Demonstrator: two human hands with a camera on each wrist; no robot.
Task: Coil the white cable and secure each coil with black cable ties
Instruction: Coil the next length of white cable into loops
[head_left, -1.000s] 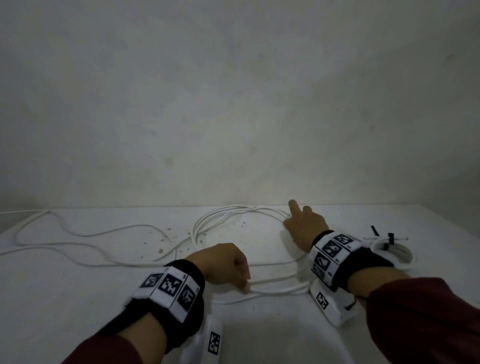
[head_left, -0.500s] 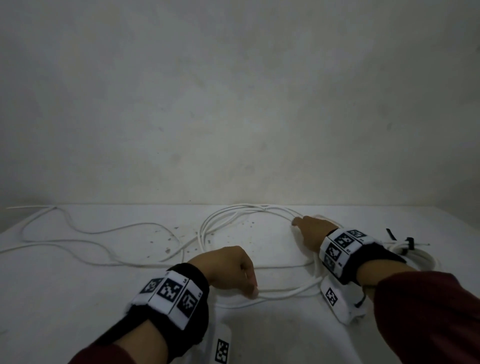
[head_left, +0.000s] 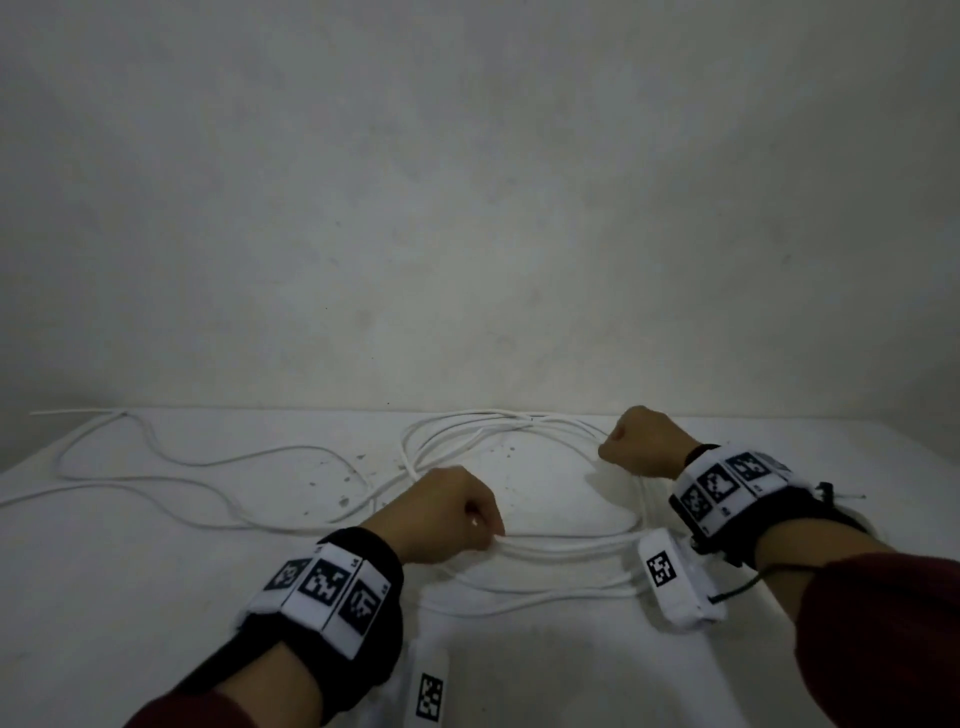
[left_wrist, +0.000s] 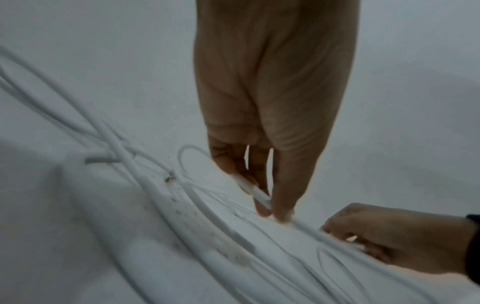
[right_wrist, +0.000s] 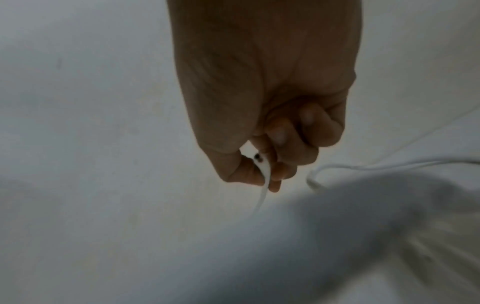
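The white cable (head_left: 519, 431) lies in several loose loops on the white table (head_left: 156, 597). My left hand (head_left: 483, 530) pinches the near strands of the loop between thumb and fingers; the left wrist view shows the cable (left_wrist: 255, 192) in that pinch. My right hand (head_left: 610, 449) is curled in a fist at the loop's far right side. In the right wrist view its thumb and fingers (right_wrist: 275, 174) pinch a strand of cable (right_wrist: 265, 170). A black cable tie (head_left: 826, 491) shows just behind my right wrist, mostly hidden.
The cable's loose tail (head_left: 156, 457) snakes over the left half of the table to its far left edge. Dark specks (head_left: 343, 499) dot the surface left of the loop. A bare wall (head_left: 467, 208) rises right behind the table.
My right hand had its index finger stretched out over the loop's far side; it has since curled into a fist round a strand. The left hand has kept its pinch.
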